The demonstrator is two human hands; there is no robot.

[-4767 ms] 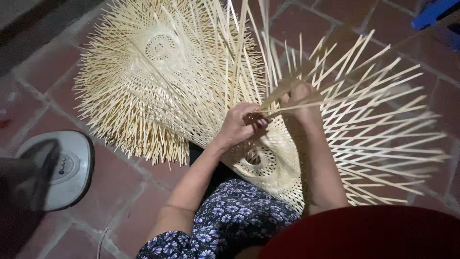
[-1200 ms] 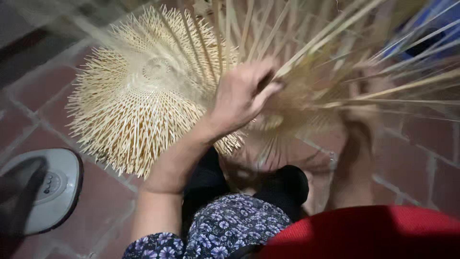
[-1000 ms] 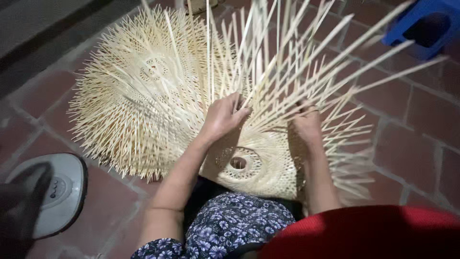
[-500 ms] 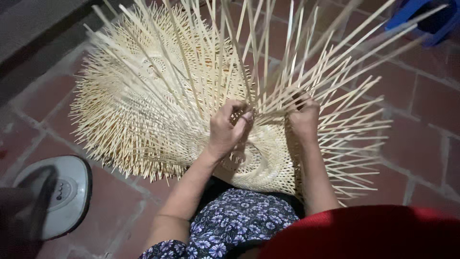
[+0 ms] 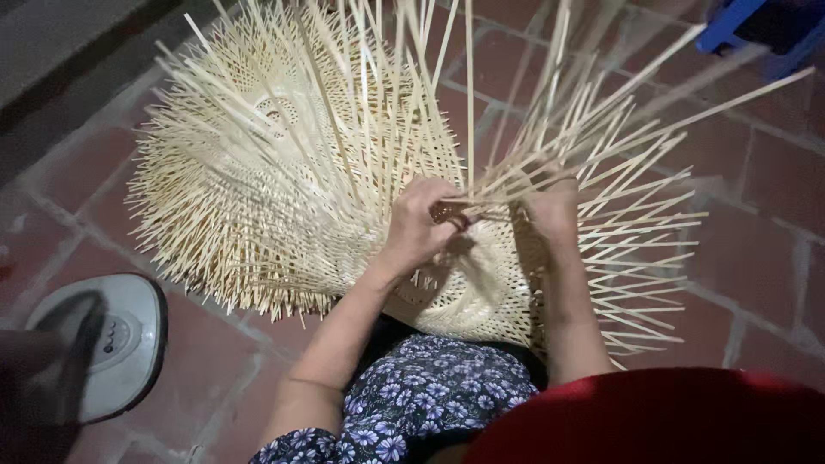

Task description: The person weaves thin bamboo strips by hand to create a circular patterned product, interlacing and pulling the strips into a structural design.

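Since half a second ago: strips fanned wider, head view shifted slightly. Left hand [image 5: 421, 225] pinched shut on strips [image 5: 481, 185] at weave [image 5: 481, 283] rim, on lap. Right hand [image 5: 550, 215] alongside, touching strips; grip cannot be told. Strip axes radiating up and away; left hand nearer. Second weave [image 5: 258, 172] behind-left on floor [image 5: 765, 249].

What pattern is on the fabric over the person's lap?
A small floral print, pale purple and white flowers on dark navy fabric, seen best in the head view, bottom centre.
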